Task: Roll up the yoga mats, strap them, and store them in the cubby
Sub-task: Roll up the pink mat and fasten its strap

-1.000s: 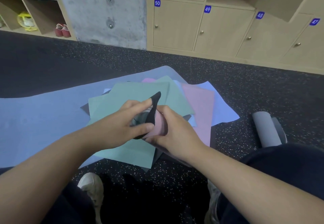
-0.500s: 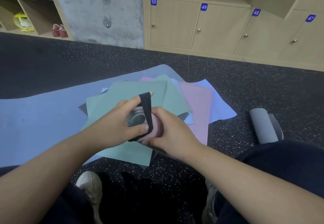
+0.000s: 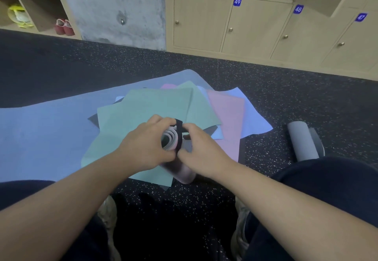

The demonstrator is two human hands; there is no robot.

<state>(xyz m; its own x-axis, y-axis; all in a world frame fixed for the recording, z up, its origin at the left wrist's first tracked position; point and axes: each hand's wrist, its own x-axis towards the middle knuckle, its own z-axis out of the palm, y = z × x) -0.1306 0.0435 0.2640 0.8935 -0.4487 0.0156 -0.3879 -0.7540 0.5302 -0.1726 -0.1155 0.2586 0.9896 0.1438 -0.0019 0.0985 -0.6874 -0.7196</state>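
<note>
— Since a second ago, the black strap (image 3: 179,132) has come down from its raised loose end and now wraps the rolled pink mat (image 3: 176,158).
— Who holds it?
— Left hand (image 3: 147,148) and right hand (image 3: 201,154) both curl their fingers on roll and strap, above the flat mats (image 3: 147,105).
— What remains?
— One grey roll (image 3: 302,140) lies ready; many mats are unrolled, and I judge nothing is stored.

You're in a gym changing area: numbered lockers (image 3: 255,25) behind speckled rubber floor (image 3: 286,97), shoe cubbies (image 3: 38,13) left of the lockers.
</note>
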